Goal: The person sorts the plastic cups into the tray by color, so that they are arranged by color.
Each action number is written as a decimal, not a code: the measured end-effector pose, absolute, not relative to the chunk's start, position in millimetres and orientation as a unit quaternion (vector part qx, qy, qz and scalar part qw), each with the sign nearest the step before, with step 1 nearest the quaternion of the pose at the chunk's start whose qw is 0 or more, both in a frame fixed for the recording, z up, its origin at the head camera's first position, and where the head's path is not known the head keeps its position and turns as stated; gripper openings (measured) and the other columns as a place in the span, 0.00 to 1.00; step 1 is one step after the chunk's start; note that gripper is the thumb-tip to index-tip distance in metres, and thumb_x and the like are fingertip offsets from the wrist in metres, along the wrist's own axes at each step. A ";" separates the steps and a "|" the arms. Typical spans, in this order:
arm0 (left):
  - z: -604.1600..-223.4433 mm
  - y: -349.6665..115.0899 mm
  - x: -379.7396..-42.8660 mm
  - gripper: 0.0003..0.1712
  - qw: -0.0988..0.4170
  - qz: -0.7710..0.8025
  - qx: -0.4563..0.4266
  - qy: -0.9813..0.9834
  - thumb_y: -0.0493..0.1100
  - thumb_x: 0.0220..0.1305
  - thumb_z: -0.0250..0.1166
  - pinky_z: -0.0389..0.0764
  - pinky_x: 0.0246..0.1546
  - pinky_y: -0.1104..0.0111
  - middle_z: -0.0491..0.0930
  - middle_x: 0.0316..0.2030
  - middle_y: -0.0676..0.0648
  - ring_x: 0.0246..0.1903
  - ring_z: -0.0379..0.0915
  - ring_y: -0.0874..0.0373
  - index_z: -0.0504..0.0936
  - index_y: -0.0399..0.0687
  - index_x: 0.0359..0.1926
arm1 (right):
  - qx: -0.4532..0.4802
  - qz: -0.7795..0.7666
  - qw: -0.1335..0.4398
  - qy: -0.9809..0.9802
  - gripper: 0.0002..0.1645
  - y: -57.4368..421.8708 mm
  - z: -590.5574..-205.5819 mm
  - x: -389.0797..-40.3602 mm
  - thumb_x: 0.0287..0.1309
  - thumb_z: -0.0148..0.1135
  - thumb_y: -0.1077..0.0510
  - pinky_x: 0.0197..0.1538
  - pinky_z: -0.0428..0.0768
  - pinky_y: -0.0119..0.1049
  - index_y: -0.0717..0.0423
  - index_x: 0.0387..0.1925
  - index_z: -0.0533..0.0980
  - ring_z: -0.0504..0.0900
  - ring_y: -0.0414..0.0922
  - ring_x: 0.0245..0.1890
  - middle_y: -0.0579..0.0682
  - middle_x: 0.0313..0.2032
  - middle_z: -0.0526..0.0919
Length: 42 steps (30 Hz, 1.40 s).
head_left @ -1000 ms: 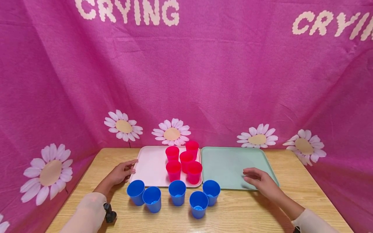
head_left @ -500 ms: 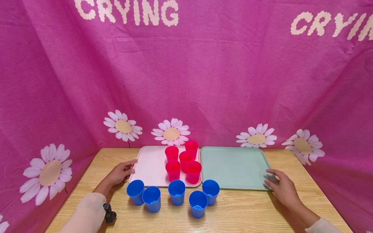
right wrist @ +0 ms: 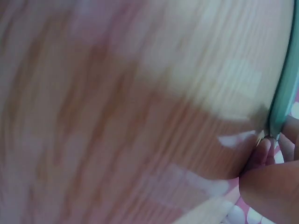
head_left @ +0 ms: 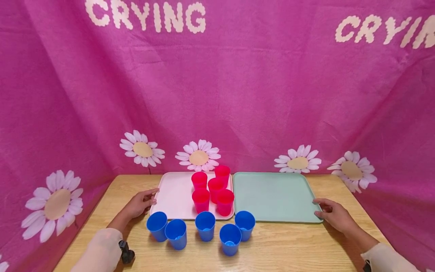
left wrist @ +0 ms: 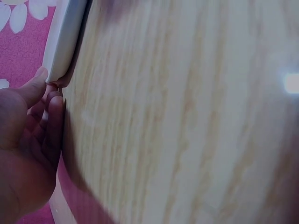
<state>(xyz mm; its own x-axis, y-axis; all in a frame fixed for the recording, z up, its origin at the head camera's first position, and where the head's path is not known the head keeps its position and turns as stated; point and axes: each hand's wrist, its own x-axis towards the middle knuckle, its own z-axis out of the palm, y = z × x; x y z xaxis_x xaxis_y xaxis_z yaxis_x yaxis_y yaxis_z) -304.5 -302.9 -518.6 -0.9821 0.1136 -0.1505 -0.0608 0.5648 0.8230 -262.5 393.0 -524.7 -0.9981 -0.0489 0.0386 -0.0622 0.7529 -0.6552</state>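
My left hand pinches the left edge of a pale pink tray in the head view. The left wrist view has the thumb on the rim of the pink tray and the other fingers curled low beside its corner. On the opposite side, my right hand holds the right edge of a mint green tray. The right wrist view shows fingertips at the corner of the green tray. Several red cups stand upright on the right half of the pink tray.
Several blue cups stand mouth up on the wooden table, in front of the trays. The two trays lie side by side, edges close together. Behind the table hangs a magenta cloth printed with daisies and letters.
My right hand has moved right from over the green tray to its right edge and taken hold there. The left hand stays at the pink tray's edge, and the cups have not moved.
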 end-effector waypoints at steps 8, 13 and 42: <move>-522.8 -306.9 -301.1 0.31 0.076 0.481 0.018 0.873 0.34 0.74 0.61 0.77 0.30 0.67 0.75 0.44 0.40 0.33 0.70 0.53 0.67 0.37 0.75 | 0.055 0.343 -0.009 -0.938 0.27 400.1 -525.6 -268.0 0.63 0.71 0.59 0.44 0.75 0.32 0.66 0.61 0.78 0.76 0.58 0.51 0.73 0.59 0.77; -520.3 -311.9 -292.3 0.32 0.094 0.501 0.040 0.859 0.37 0.74 0.62 0.82 0.38 0.65 0.77 0.51 0.36 0.41 0.74 0.50 0.66 0.33 0.74 | 0.062 0.350 -0.026 -0.934 0.28 402.1 -524.3 -270.2 0.63 0.71 0.59 0.41 0.70 0.34 0.66 0.62 0.77 0.73 0.54 0.46 0.69 0.56 0.78; -485.1 -305.8 -225.5 0.34 0.072 0.503 0.193 0.839 0.40 0.73 0.64 0.77 0.62 0.63 0.65 0.71 0.28 0.69 0.67 0.42 0.65 0.30 0.73 | 0.106 0.342 -0.021 -0.933 0.25 403.0 -522.7 -273.3 0.61 0.71 0.63 0.42 0.68 0.34 0.70 0.58 0.79 0.71 0.53 0.44 0.67 0.51 0.80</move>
